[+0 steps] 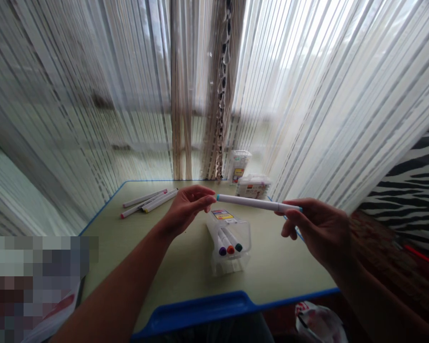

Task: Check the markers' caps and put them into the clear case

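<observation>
A white marker (250, 202) with teal ends is held level above the table. My right hand (318, 228) pinches its right end between thumb and fingers. At the other end, the closed fingertips of my left hand (191, 207) meet the teal tip. Below the marker lies a clear plastic case (248, 238), its open end towards me. Inside it are a purple-ended marker (222, 250), an orange-ended marker (230, 249) and a green-ended marker (238, 247).
Several loose markers (145, 197) lie at the table's left back, partly behind my left hand. Two more plastic cases, one upright (239, 166) and one lower (253, 183), stand at the back. A blue-edged table (178, 271) borders a striped curtain (139, 95). A plastic bag (320, 324) is below right.
</observation>
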`<action>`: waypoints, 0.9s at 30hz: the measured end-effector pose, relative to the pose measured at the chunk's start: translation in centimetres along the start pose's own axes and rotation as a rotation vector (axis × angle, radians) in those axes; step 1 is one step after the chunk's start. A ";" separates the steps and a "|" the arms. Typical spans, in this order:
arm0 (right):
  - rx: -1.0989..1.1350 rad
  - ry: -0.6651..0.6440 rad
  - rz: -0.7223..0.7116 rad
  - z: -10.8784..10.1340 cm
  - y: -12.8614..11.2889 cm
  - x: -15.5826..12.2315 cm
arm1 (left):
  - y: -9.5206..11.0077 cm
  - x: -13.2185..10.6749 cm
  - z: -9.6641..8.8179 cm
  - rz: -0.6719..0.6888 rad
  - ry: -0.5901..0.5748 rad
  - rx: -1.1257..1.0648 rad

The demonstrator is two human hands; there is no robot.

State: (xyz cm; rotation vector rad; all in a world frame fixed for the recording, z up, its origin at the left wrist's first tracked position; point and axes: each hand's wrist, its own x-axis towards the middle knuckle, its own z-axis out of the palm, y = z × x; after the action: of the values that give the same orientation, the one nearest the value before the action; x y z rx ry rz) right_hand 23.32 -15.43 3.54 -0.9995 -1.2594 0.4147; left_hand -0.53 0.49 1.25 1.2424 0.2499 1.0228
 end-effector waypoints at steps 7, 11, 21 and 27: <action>-0.002 0.062 0.040 -1.2 -1.1 -0.9 | -0.2 0.2 -0.4 -0.008 -0.006 0.019; 0.017 0.078 0.089 -1.5 -1.6 -1.5 | -0.4 0.2 -0.5 -0.014 0.016 0.056; -0.141 0.063 0.072 -2.3 -3.3 -3.2 | -0.6 -0.1 0.5 0.071 0.031 0.514; -0.504 0.089 -0.052 -1.9 -5.1 -4.7 | -0.8 -0.1 0.5 0.057 -0.007 0.598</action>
State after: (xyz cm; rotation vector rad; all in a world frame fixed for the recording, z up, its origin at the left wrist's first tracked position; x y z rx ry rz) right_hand 22.41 -22.43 4.89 -1.3876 -1.3352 0.0041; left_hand 0.09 0.13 0.72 1.7975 0.5450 1.0268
